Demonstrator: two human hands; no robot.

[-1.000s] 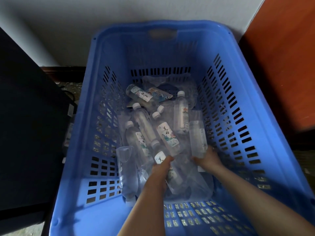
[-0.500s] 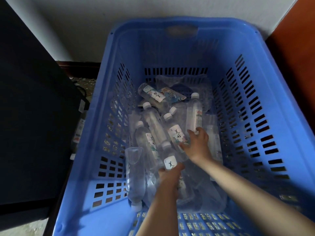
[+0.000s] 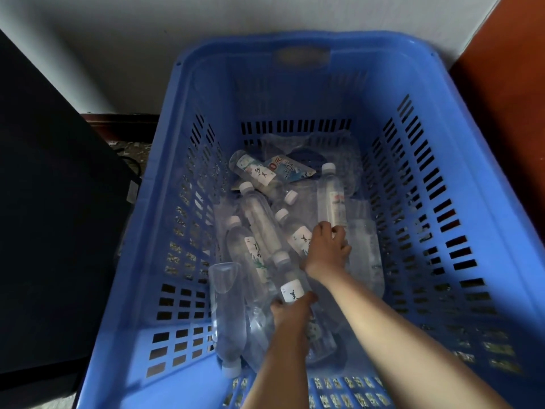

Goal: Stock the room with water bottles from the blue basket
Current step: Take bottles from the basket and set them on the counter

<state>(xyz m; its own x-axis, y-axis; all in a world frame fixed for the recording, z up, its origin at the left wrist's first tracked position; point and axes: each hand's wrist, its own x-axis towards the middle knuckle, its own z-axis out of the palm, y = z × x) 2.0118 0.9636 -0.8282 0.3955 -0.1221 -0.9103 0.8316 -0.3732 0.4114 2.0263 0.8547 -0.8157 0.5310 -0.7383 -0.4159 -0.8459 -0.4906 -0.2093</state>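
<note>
Blue basket (image 3: 442, 93) interior: left hand (image 3: 290, 312) grips a bottle (image 3: 292, 287) lying lengthwise away from the person; right hand (image 3: 327, 249), fingers curled, touches a farther upright-lying bottle (image 3: 333, 202), grasp uncertain.

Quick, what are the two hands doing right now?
Left hand: grips a clear plastic water bottle with a white label.
Right hand: fingers curl around the bottom of another clear, upright-lying plastic bottle.

A white wall (image 3: 177, 39) was seen at the back, with a dark skirting (image 3: 124, 125) along its foot. A black panel (image 3: 50, 216) was seen on the left, and a reddish-brown panel (image 3: 507, 119) on the right. A patch of speckled floor (image 3: 134, 150) and a dark cable (image 3: 132, 165) were seen by the black panel.
</note>
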